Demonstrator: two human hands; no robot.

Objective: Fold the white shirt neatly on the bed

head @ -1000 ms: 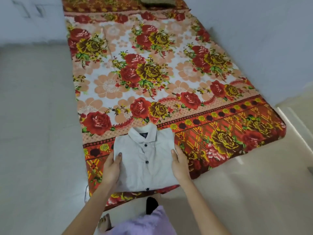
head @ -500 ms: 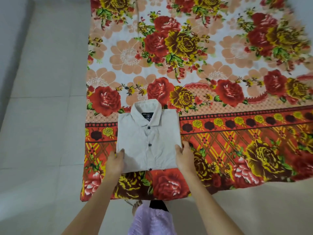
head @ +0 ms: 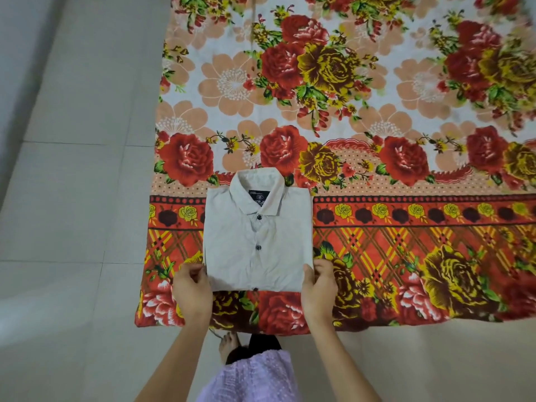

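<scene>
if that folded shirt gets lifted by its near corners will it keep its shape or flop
Probably flops: the shirt is thin, creased cloth, so held only at the near corners by the left hand and right hand, its far end would likely sag. May unfold, since nothing pins the layers.

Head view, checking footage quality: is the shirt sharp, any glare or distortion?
Head view: white shirt sharp, buttons crisp; light soft and even, no glare; near edge of the bed bows slightly, wide-angle lens; floor at lower left looks smeared.
</scene>
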